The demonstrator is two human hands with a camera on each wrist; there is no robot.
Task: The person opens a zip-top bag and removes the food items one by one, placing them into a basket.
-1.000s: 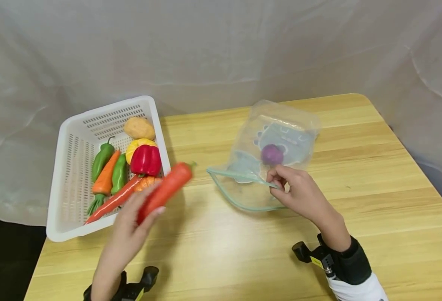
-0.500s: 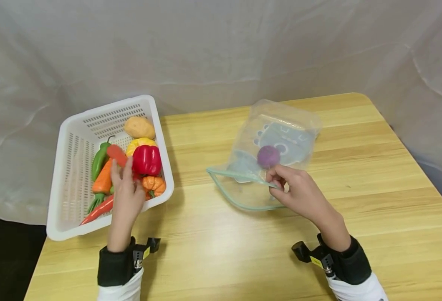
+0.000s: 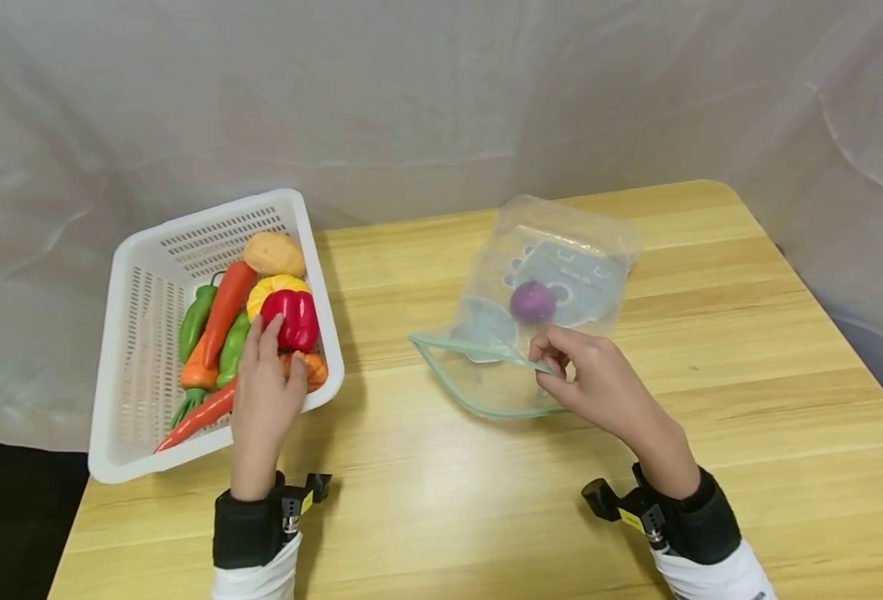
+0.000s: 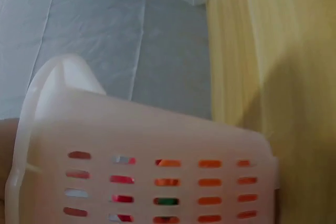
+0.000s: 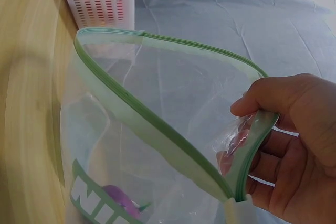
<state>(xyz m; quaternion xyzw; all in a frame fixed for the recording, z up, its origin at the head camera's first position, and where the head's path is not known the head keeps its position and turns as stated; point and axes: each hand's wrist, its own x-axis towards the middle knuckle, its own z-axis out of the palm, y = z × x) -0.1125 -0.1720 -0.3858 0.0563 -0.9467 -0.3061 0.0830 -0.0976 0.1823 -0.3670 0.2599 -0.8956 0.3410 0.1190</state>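
Note:
My left hand (image 3: 267,400) hangs over the front right part of the white basket (image 3: 103,375), fingers extended and apart. Its fingertips are at the red bell pepper (image 3: 295,320); whether they touch it I cannot tell. A red-orange carrot (image 3: 229,304) lies across an orange carrot (image 3: 199,367) in the basket. My right hand (image 3: 594,379) pinches the green-edged mouth of a clear zip bag (image 5: 157,129), holding it spread. Inside the bag lies a round purple vegetable (image 3: 533,303) with a green tip. In the left wrist view the basket's wall hides most of the left hand.
Also in the basket are a potato (image 3: 274,253), a yellow pumpkin (image 3: 270,290), an orange pumpkin (image 3: 315,372), green peppers (image 3: 198,321) and a long red chili (image 3: 199,418). The wooden table (image 3: 441,500) extends to a grey cloth (image 3: 426,100) behind.
My left hand has carried the red-orange carrot left into the basket, let it go, and moved slightly right toward the bell pepper. My right hand keeps its hold on the bag; the purple vegetable shifted slightly.

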